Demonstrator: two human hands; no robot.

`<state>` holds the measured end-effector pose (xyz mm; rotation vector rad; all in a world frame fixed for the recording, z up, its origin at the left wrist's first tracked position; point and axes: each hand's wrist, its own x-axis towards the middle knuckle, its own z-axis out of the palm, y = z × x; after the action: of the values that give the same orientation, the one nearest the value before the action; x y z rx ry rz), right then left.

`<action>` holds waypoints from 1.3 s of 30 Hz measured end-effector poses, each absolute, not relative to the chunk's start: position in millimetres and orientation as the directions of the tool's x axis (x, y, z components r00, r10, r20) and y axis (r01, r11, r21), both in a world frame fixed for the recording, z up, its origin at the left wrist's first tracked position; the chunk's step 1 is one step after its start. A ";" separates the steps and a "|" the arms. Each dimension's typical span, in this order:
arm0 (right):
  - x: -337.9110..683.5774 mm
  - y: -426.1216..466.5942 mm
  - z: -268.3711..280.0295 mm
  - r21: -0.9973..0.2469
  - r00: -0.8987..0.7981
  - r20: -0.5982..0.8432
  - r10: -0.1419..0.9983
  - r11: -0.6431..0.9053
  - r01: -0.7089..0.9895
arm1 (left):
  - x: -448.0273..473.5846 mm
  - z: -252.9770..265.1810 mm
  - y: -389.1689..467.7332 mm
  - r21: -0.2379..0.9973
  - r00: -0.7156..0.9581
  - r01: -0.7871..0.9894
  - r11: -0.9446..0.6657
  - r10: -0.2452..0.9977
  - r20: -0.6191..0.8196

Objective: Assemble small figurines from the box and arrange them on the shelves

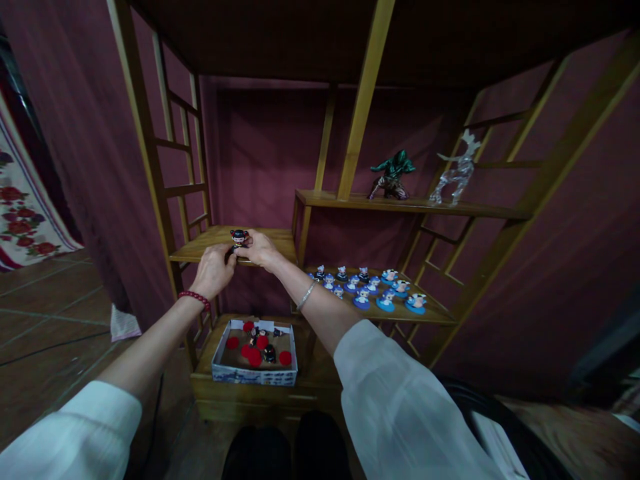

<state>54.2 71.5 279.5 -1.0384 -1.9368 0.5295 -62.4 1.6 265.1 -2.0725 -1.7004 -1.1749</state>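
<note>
A small doll figurine (pixel 239 237) with black hair and side buns is upright at the left shelf's front edge. My right hand (pixel 260 249) grips it from the right side. Closed at its base is my left hand (pixel 214 270), with the fingertips partly hidden. Whether the figurine rests on the shelf (pixel 274 241) or is held just above it, I cannot tell. Below, a shallow cardboard box (pixel 255 375) holds several red discs (pixel 285 358) and dark figurine pieces (pixel 269 353).
Several blue and purple figurines (pixel 361 299) stand in rows on the lower right shelf (pixel 430 312). The upper right shelf (pixel 345 198) bears a green crouching statuette (pixel 395 175) and a clear deer figure (pixel 457 172). Wooden posts (pixel 367 100) and side lattices (pixel 186 190) frame the space.
</note>
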 end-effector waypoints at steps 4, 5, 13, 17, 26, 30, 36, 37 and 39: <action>53.5 71.8 279.3 -0.686 -0.285 0.477 0.831 0.555 0.471 | -62.8 265.1 1.5 0.273 0.029 0.918 -0.289 0.734 0.678; 53.4 71.9 279.2 -0.686 -0.285 0.477 0.832 0.555 0.471 | -63.0 264.9 1.7 0.265 0.033 0.921 -0.287 0.733 0.679; 55.0 69.1 280.4 -0.673 -0.292 0.477 0.829 0.558 0.484 | -61.4 264.2 0.8 0.246 0.023 0.934 -0.259 0.731 0.682; 55.1 68.8 280.5 -0.678 -0.290 0.468 0.835 0.550 0.487 | -59.5 265.0 -0.9 0.243 0.020 0.938 -0.248 0.737 0.675; 57.0 68.8 280.5 -0.677 -0.293 0.471 0.832 0.554 0.484 | -59.1 264.5 -0.6 0.232 0.027 0.940 -0.251 0.731 0.681; 56.8 70.2 280.2 -0.671 -0.298 0.476 0.827 0.561 0.485 | -58.1 265.5 -1.8 0.233 0.029 0.940 -0.250 0.738 0.674; 56.2 73.0 278.9 -0.670 -0.307 0.482 0.820 0.571 0.474 | -57.8 264.5 -1.2 0.230 0.024 0.941 -0.250 0.726 0.688; 56.1 73.5 278.5 -0.672 -0.308 0.483 0.820 0.573 0.470 | -58.1 264.0 -0.7 0.225 0.026 0.942 -0.250 0.721 0.693; 56.1 74.3 278.0 -0.674 -0.311 0.483 0.819 0.574 0.464 | -58.8 263.0 0.3 0.212 0.034 0.943 -0.255 0.711 0.702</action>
<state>56.1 74.3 278.0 -1.0283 -1.9598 0.5295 -58.8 0.3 263.0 -2.0064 -1.6864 -1.0526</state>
